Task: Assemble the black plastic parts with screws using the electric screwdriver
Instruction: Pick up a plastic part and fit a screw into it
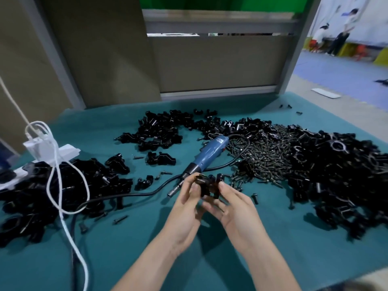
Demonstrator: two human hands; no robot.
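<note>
The black parts [210,185] between the fingers are blurred, and how they fit together is hard to make out. Both hands hold them above the near middle of the table [130,238]. The left hand [185,211] pinches their left side and the right hand [236,208] curls round their right. The screwdriver [207,153] lies just beyond, its bit end partly hidden by the left fingers. To the right lie heaped screws [264,158]. The part heap [42,196] on the left is cut off by the frame.
</note>
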